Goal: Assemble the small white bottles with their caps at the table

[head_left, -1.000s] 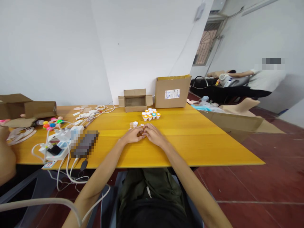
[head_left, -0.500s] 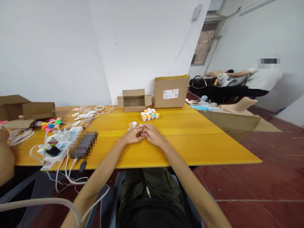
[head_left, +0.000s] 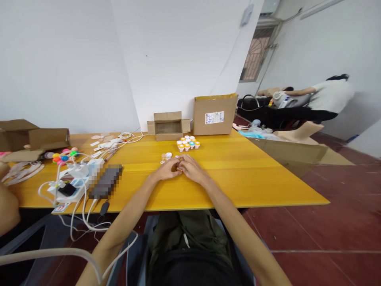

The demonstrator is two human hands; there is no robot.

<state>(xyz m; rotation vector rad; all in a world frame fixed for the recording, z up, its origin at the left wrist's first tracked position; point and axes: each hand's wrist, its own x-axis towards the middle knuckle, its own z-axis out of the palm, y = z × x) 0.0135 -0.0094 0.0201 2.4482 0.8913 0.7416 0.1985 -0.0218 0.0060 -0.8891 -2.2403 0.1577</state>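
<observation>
My left hand (head_left: 167,170) and my right hand (head_left: 192,168) rest together on the yellow table (head_left: 238,174), fingertips meeting around a tiny item that I cannot make out. Both hands have their fingers curled in a pinch. Just beyond the fingers lie a small white cap (head_left: 168,155) and a small clear pot (head_left: 163,157). Farther back stands a cluster of little white pots (head_left: 187,143) with orange and blue lids.
Two open cardboard boxes, a small one (head_left: 168,125) and a taller one (head_left: 214,114), stand at the back edge. A power strip with white cables (head_left: 73,180), a dark phone (head_left: 105,182) and colourful balls (head_left: 63,155) fill the left. Another person (head_left: 324,97) leans over at the far right.
</observation>
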